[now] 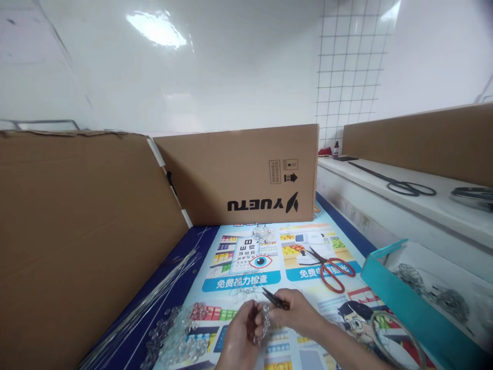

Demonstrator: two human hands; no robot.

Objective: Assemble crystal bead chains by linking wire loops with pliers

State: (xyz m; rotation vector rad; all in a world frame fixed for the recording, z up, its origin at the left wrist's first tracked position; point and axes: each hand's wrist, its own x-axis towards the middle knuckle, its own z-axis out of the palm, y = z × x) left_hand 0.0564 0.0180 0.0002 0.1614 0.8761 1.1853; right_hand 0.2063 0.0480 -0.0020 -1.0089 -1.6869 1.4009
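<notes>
My left hand (243,329) is closed around a short string of clear beads (265,322) that hangs by its fingers. Close beside it, my right hand (295,312) grips a dark pair of pointed pliers (275,299), whose tips point up and left. Where the two hands meet, the fingers partly hide each other. Just beyond them lies a small group of clear beads with thin wire (246,293). To the left, a pile of loose clear beads (181,334) spreads over the printed sheet.
Red-handled scissors (333,272) lie right of my hands. A teal box (416,308) holds wire coils, beside a metal ring (398,339). Long wires (154,293) run along the left. Cardboard panels (239,174) stand behind; large black scissors (408,187) rest on the right ledge.
</notes>
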